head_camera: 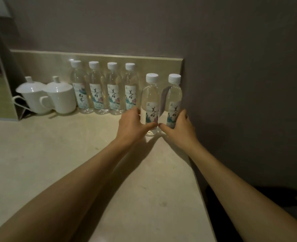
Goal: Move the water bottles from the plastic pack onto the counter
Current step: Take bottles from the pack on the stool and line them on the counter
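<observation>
We hold two bottles upright on the surface [74, 154] by the wall [240, 84]: left hand [132, 125] fingers wrap one bottle [150, 100], right hand [179, 127] fingers wrap the other bottle [174, 100]. Four bottles [104, 88] line the backsplash left of the wall, then two cups [46, 96].

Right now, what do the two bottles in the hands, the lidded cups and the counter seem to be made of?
Held bottles: clear thin plastic, probably; the wall shows through, caps opaque white, labels glossy print.
Lidded cups: glazed white ceramic by their soft sheen and thick handles.
Counter: polished pale stone or a stone-look composite; faint mottling, dull reflections.
</observation>
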